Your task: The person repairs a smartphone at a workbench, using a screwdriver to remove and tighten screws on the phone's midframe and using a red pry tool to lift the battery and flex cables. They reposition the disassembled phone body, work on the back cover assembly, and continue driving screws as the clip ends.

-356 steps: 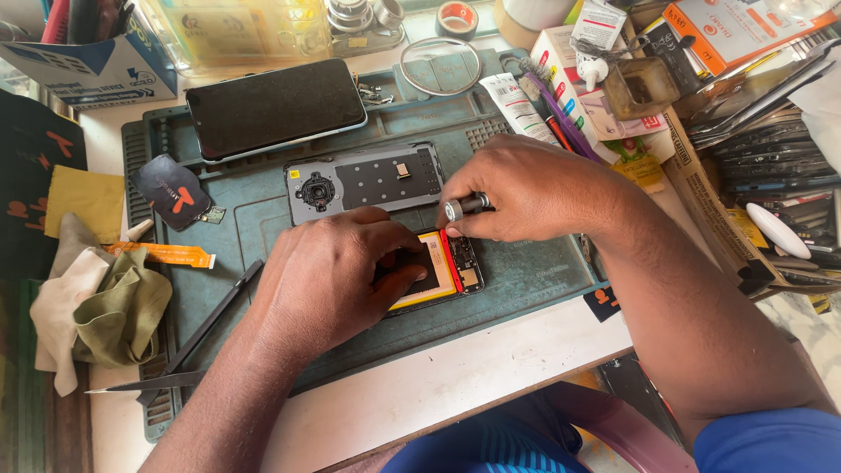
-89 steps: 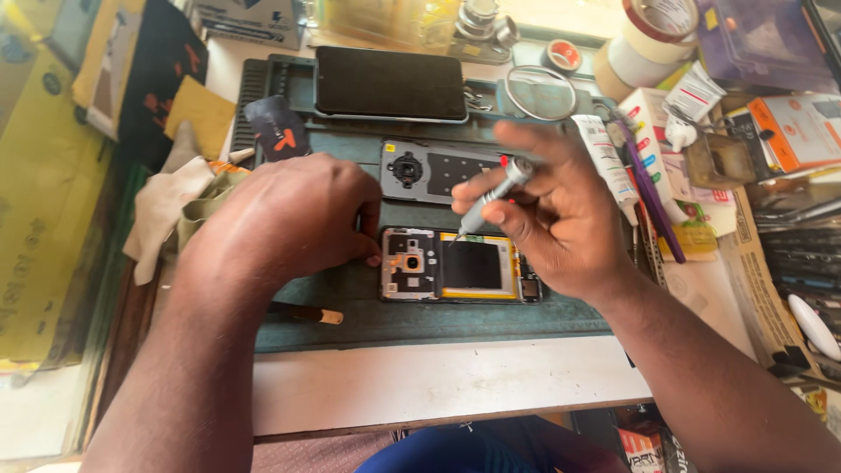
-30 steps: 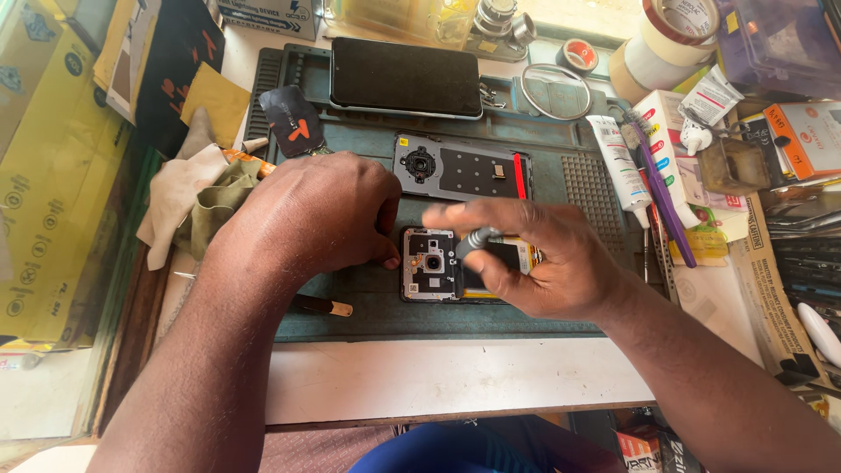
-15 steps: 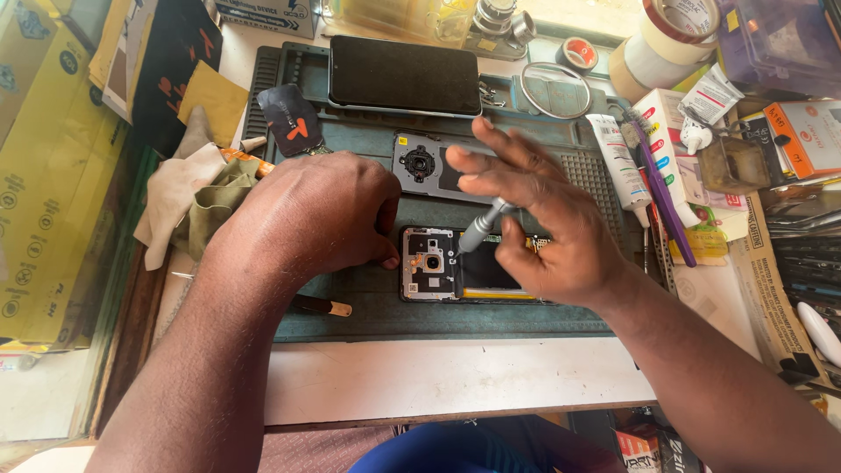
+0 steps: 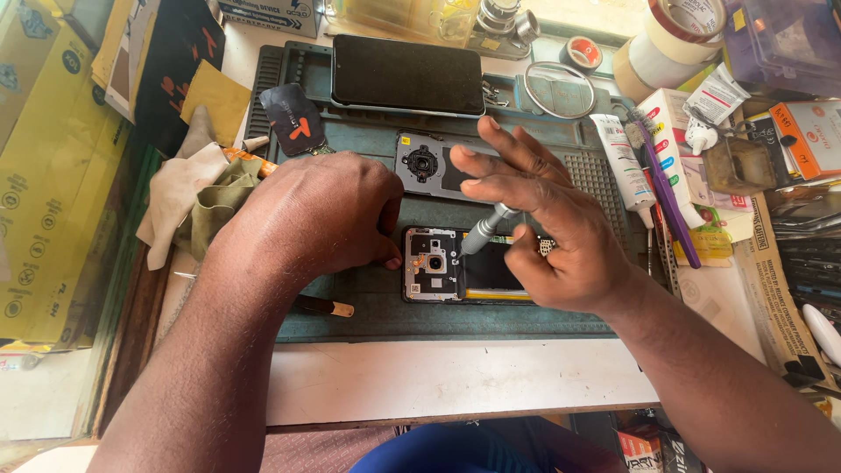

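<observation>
An opened phone body (image 5: 455,267) with its camera module and yellow-edged battery showing lies on the dark green work mat (image 5: 491,315). My left hand (image 5: 320,219) rests fisted on the phone's left end, holding it down. My right hand (image 5: 547,228) grips a silver screwdriver (image 5: 484,229) between thumb and fingers, tip down on the phone's upper part, with the other fingers spread out. Behind the hands lies the removed grey back cover (image 5: 429,166) with its camera hole.
A black phone screen (image 5: 407,74) lies face up at the mat's far edge. Cloths (image 5: 188,197) lie at the left beside yellow boxes (image 5: 48,166). A glue tube (image 5: 624,166), purple brush (image 5: 666,193), tape rolls (image 5: 657,48) and boxes crowd the right side.
My right hand has lifted its fingers off the phone and spread them while turning the screwdriver more upright. My left hand has stayed on the phone's left end.
</observation>
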`<state>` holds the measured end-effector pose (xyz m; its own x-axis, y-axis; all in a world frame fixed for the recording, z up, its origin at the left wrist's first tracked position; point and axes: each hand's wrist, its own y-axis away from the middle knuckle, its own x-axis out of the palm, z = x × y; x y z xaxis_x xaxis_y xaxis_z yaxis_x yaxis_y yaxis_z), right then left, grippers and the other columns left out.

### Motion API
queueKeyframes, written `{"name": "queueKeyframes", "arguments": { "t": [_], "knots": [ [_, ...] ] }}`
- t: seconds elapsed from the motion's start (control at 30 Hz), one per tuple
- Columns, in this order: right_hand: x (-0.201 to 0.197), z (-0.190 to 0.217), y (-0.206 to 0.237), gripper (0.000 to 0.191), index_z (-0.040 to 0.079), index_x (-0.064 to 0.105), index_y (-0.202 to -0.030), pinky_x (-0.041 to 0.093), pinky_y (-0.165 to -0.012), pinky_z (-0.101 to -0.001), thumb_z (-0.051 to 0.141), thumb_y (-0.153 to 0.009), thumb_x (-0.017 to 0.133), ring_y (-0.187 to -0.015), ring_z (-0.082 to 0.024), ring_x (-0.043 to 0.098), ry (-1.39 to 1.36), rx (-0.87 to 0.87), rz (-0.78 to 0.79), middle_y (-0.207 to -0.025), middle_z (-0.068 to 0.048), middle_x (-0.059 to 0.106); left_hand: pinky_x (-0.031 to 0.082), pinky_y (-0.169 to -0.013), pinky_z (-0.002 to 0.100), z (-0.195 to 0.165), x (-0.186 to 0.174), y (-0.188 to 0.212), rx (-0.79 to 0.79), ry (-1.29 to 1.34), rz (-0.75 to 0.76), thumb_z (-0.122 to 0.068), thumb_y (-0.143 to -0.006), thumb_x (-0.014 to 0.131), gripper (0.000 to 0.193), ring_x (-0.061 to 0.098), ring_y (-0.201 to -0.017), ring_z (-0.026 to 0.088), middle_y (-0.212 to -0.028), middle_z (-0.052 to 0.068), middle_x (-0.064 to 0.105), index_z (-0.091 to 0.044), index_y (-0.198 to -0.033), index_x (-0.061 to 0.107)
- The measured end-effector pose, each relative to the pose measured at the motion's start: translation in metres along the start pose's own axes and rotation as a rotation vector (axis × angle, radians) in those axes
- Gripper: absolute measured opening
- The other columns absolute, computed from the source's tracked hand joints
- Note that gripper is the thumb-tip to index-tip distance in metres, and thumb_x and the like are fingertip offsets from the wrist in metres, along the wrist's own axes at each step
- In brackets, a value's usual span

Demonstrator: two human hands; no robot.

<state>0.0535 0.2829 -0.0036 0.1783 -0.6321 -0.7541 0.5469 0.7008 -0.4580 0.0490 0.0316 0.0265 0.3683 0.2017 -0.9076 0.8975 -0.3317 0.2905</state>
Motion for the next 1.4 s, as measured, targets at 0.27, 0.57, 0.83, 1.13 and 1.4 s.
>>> {"name": "queueKeyframes", "arguments": {
  "t": [0.27, 0.57, 0.83, 1.13, 1.4],
  "knots": [
    [0.003, 0.001, -0.001, 0.051, 0.007, 0.054, -0.139, 0.023, -0.138, -0.0478, -0.002, -0.089, 0.059, -0.160, -0.028, 0.035, -0.026, -0.003, -0.036, -0.156, -0.011, 0.054, 0.057, -0.082, 0.045, 0.001, 0.000, 0.001, 0.005, 0.007, -0.014, -0.037, -0.073, 0.088, 0.026, 0.072, -0.092, 0.028, -0.090, 0.007, 0.075, -0.019, -0.088, 0.077],
    [0.005, 0.002, 0.000, 0.048, 0.006, 0.053, -0.141, 0.026, -0.136, -0.0462, 0.001, -0.095, 0.063, -0.158, -0.027, 0.037, 0.056, -0.019, -0.023, -0.158, -0.012, 0.054, 0.057, -0.083, 0.043, 0.002, -0.002, 0.002, -0.004, 0.010, 0.024, -0.035, -0.074, 0.087, 0.023, 0.073, -0.091, 0.026, -0.089, 0.006, 0.076, -0.019, -0.088, 0.077],
    [0.006, 0.003, -0.007, 0.054, 0.003, 0.051, -0.140, 0.024, -0.135, -0.0484, -0.002, -0.087, 0.059, -0.156, -0.030, 0.035, -0.023, 0.025, -0.040, -0.154, -0.014, 0.052, 0.057, -0.082, 0.044, 0.005, -0.002, 0.001, 0.015, 0.017, 0.005, -0.034, -0.074, 0.087, 0.022, 0.073, -0.091, 0.027, -0.088, 0.006, 0.075, -0.019, -0.087, 0.078],
    [0.004, 0.003, -0.006, 0.050, 0.004, 0.053, -0.142, 0.022, -0.136, -0.0458, -0.002, -0.092, 0.059, -0.160, -0.030, 0.034, 0.030, 0.011, -0.002, -0.159, -0.015, 0.051, 0.057, -0.082, 0.044, 0.007, -0.004, -0.001, 0.009, 0.024, 0.019, -0.037, -0.072, 0.089, 0.026, 0.073, -0.091, 0.028, -0.089, 0.006, 0.075, -0.019, -0.087, 0.077],
    [0.010, 0.002, -0.004, 0.055, 0.007, 0.053, -0.141, 0.021, -0.137, -0.0436, -0.012, -0.090, 0.045, -0.158, -0.026, 0.035, 0.012, -0.008, 0.002, -0.160, -0.011, 0.055, 0.057, -0.081, 0.045, 0.008, -0.003, 0.002, 0.017, 0.014, -0.016, -0.035, -0.075, 0.086, 0.023, 0.074, -0.089, 0.028, -0.090, 0.007, 0.075, -0.019, -0.088, 0.077]
  ]
}}
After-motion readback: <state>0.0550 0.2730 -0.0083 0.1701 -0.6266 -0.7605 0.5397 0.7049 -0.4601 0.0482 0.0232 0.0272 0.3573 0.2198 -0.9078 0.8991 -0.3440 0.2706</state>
